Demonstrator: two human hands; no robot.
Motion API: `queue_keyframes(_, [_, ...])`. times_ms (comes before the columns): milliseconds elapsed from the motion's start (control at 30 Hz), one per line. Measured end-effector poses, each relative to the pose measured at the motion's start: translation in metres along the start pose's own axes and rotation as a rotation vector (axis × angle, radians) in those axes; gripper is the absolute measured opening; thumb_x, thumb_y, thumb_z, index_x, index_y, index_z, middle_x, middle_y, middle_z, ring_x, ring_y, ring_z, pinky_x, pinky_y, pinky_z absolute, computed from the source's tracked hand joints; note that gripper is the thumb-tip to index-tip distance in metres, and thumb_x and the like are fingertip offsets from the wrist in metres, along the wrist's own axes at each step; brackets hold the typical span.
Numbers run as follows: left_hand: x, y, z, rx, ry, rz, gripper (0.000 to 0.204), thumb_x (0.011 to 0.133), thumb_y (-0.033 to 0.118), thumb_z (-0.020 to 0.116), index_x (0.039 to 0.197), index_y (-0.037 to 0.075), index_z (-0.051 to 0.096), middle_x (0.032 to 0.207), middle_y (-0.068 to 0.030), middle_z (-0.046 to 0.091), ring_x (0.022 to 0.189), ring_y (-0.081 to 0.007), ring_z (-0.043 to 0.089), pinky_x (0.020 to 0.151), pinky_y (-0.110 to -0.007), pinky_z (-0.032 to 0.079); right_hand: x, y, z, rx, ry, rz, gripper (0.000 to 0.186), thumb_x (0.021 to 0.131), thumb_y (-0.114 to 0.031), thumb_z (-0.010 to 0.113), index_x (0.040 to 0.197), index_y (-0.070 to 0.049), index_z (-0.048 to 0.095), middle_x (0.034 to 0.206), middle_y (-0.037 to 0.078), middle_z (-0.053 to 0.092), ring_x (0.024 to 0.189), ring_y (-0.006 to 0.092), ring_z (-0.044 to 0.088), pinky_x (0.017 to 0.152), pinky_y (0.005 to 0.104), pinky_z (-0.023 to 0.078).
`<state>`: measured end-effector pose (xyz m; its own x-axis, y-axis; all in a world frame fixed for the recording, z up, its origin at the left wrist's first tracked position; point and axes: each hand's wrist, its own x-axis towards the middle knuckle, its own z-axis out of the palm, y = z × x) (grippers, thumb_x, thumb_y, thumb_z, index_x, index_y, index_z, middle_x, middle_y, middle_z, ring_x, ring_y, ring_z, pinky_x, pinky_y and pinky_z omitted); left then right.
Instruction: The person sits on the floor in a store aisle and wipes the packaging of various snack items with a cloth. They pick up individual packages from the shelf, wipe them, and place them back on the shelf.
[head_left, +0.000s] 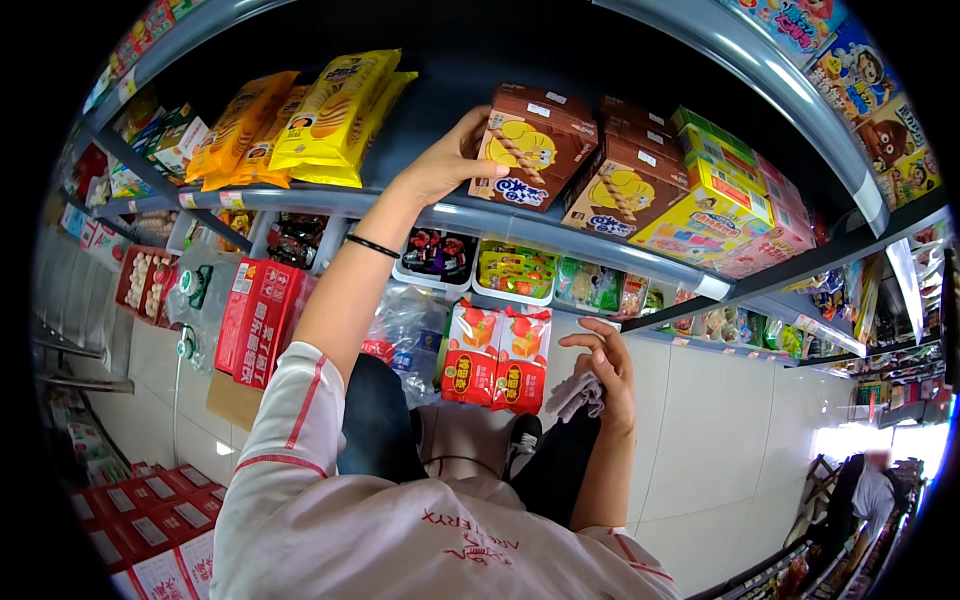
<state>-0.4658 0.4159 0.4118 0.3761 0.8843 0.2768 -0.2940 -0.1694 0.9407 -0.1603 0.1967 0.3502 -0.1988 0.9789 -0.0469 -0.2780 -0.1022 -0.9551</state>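
Note:
My left hand (442,166) reaches up to the shelf and grips the left side of a brown snack box (540,150) printed with a yellow cartoon figure and chocolate-striped rolls. Its thumb lies on the front face, while most of the fingers are hidden behind the box. Just to the right stands a matching brown box (625,185), with more behind it. My right hand (614,378) hangs lower, in front of the shelf. A crumpled grey cloth (576,396) is held in it against the palm, with the index finger and thumb partly stretched out.
Yellow snack bags (335,115) and orange bags (240,125) lean on the shelf at left; yellow-green boxes (715,205) stand at right. Below the shelf edge (590,235) are trays of small sweets (515,270). Red packages (495,355) and a red carton (258,320) sit near my legs. A person (868,495) is far right.

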Motion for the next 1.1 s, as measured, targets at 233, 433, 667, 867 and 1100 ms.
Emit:
queue_keyframes(233, [0.013, -0.011, -0.001, 0.041, -0.062, -0.003, 0.09, 0.074, 0.008, 0.082, 0.146, 0.004, 0.029, 0.137, -0.0107, 0.048, 0.129, -0.0198, 0.045, 0.11, -0.032, 0.037, 0.004, 0.0, 0.003, -0.01, 0.009, 0.038, 0.052, 0.092, -0.029, 0.063, 0.132, 0.0, 0.048, 0.107, 0.014, 0.068, 0.065, 0.0043, 0.043, 0.063, 0.0187, 0.036])
queue_keyframes(433, [0.008, -0.017, -0.002, 0.089, -0.062, -0.087, 0.094, 0.072, 0.008, 0.084, 0.148, 0.002, 0.027, 0.138, -0.01, 0.049, 0.125, -0.0189, 0.049, 0.107, -0.032, 0.04, 0.007, -0.001, 0.006, -0.017, -0.002, 0.053, 0.053, 0.091, -0.03, 0.063, 0.132, 0.0, 0.049, 0.107, 0.014, 0.068, 0.065, 0.0046, 0.043, 0.065, 0.019, 0.037])
queue_keyframes(667, [0.01, -0.015, -0.008, 0.088, -0.109, -0.129, 0.097, 0.068, 0.006, 0.087, 0.146, 0.001, 0.029, 0.135, -0.0099, 0.053, 0.123, -0.0179, 0.051, 0.105, -0.031, 0.042, 0.007, -0.004, 0.004, -0.046, -0.007, 0.053, 0.052, 0.091, -0.028, 0.063, 0.132, 0.0, 0.049, 0.107, 0.013, 0.069, 0.067, 0.0055, 0.043, 0.067, 0.0203, 0.038])
queue_keyframes(867, [0.011, -0.016, 0.004, 0.157, -0.118, -0.22, 0.104, 0.068, 0.009, 0.088, 0.148, 0.001, 0.021, 0.135, -0.0129, 0.051, 0.124, -0.0192, 0.05, 0.107, -0.032, 0.041, 0.009, 0.0, 0.005, -0.08, -0.024, 0.034, 0.055, 0.092, -0.031, 0.062, 0.133, 0.002, 0.048, 0.107, 0.017, 0.068, 0.061, 0.0041, 0.044, 0.06, 0.0184, 0.037])
queue_keyframes(1100, [-0.01, -0.013, 0.033, 0.468, 0.142, -0.006, 0.113, 0.066, 0.014, 0.091, 0.15, 0.0, 0.016, 0.137, -0.0151, 0.048, 0.128, -0.022, 0.047, 0.108, -0.033, 0.04, 0.007, -0.007, 0.004, -0.079, -0.024, 0.06, 0.051, 0.091, -0.029, 0.063, 0.132, 0.0, 0.05, 0.107, 0.009, 0.07, 0.076, 0.006, 0.048, 0.076, 0.0227, 0.039])
